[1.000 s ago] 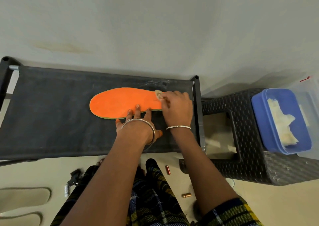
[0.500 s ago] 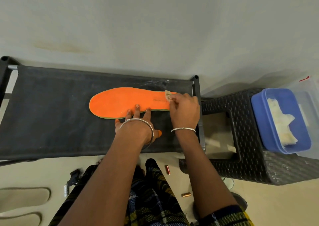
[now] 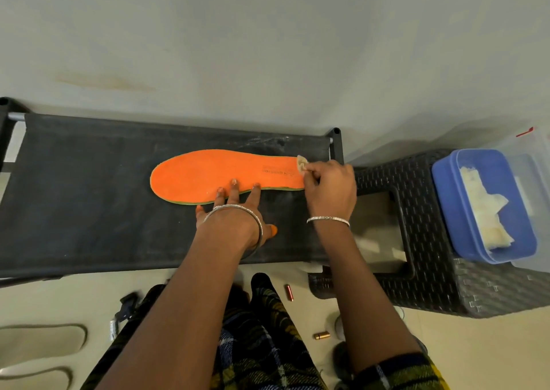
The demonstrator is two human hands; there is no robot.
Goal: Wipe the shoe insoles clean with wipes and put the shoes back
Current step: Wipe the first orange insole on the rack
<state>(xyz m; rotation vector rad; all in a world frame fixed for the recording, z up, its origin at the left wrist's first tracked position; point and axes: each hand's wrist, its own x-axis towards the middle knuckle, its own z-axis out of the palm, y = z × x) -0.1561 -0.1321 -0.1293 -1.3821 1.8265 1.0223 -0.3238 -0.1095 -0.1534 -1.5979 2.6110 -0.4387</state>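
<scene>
While the orange insole [image 3: 208, 175] lies flat on the black shelf [image 3: 74, 199], the left hand [image 3: 235, 214] pins it with straight fingers; the right hand [image 3: 330, 188] pinches a wipe [image 3: 301, 163] at its end. The blue tub [image 3: 443, 199] holds spare wipes [image 3: 482, 208].

Both forearms reach forward from the bottom of the view, side by side. The left hand [image 3: 238, 200] lies flat, palm down, its fingers [image 3: 234, 186] straight and spread, three tips pressing the near edge of the insole [image 3: 208, 172]; the thumb sticks out to the right, the little finger to the left. A thin bangle [image 3: 259, 226] circles the left wrist. The right hand [image 3: 330, 187] sits just right of it, knuckles up, fingers curled, pinching a small wipe [image 3: 301, 163] at the insole's right end. A bracelet [image 3: 327, 219] rings its wrist, and a plaid sleeve [image 3: 395, 371] covers the arm lower down
</scene>
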